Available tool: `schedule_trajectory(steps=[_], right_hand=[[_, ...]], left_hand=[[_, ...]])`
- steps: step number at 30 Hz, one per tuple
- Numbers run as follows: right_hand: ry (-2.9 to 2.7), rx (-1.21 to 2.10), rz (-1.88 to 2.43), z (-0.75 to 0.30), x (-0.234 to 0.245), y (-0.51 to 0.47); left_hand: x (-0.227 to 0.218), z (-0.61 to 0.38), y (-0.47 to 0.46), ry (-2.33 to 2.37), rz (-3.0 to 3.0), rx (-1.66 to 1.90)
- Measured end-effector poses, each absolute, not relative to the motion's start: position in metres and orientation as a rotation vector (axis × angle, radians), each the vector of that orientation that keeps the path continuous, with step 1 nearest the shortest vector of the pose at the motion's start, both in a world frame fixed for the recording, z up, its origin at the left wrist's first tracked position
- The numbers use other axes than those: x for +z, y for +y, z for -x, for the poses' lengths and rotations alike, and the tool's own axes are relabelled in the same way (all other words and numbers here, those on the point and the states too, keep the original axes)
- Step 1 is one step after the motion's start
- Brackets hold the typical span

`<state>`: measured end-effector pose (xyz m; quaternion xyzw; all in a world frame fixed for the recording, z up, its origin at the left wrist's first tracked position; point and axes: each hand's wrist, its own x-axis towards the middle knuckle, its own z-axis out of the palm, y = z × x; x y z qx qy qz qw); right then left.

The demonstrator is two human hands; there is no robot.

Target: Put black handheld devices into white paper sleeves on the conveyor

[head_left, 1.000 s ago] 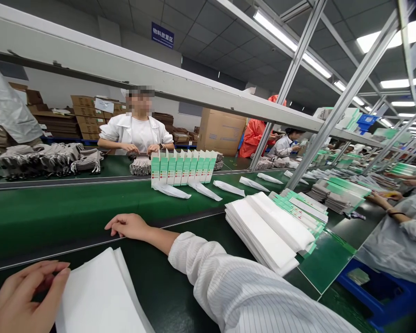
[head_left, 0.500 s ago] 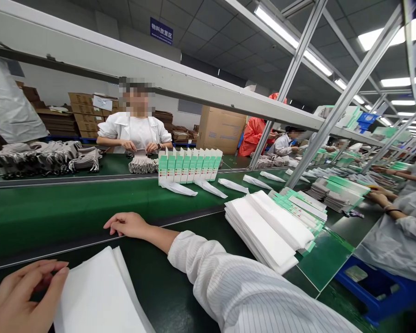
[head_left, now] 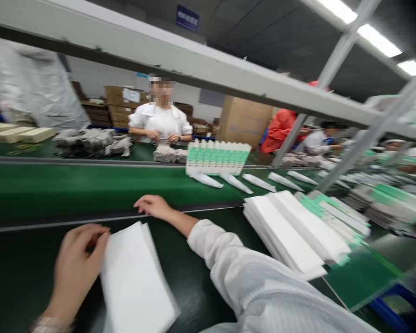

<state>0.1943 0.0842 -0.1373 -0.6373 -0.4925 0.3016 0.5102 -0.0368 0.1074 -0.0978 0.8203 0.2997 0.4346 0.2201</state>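
Note:
At the upper left corner of a small stack of white sheets (head_left: 135, 277), my left hand (head_left: 79, 259) has thumb and forefinger tips together. Whether they grip a sheet is too blurred to tell. The stack lies slightly fanned on the dark green table. My right hand (head_left: 154, 206) rests at the pale-edged border of the green conveyor belt (head_left: 72, 185), its fingers loosely stretched with nothing in them. White slim packets (head_left: 206, 180) lie on the belt beyond it, near a row of green and white boxes (head_left: 217, 157).
A taller pile of white sheets (head_left: 280, 236) sits right of my sleeve, beside green and white flat cartons (head_left: 333, 217). Across the belt a person in white (head_left: 161, 122) handles grey bundles (head_left: 169, 153). A metal beam (head_left: 208, 69) crosses overhead; slanted posts (head_left: 357, 138) stand at right.
My view has swung left, so the scene has shifted right, and yellowish blocks now show at far left. Both hands hold about the same places beside the sheets and the belt.

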Motion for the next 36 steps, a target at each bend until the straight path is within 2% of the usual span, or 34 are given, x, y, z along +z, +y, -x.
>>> schedule_trajectory(steps=[3, 18, 36], right_hand=[[-1.147, 0.683, 1.644, -0.188, -0.132, 0.074], [-1.381, 0.89, 1.416, -0.18, -0.158, 0.123], [-1.435, 0.874, 1.352, -0.184, -0.173, 0.132]], left_hand=[[-0.112, 0.039, 0.11, 0.687, -2.227, 1.264], [-0.126, 0.05, 0.099, 0.86, -2.058, 1.175], [-0.141, 0.055, 0.118, 0.891, -1.809, 1.223]])
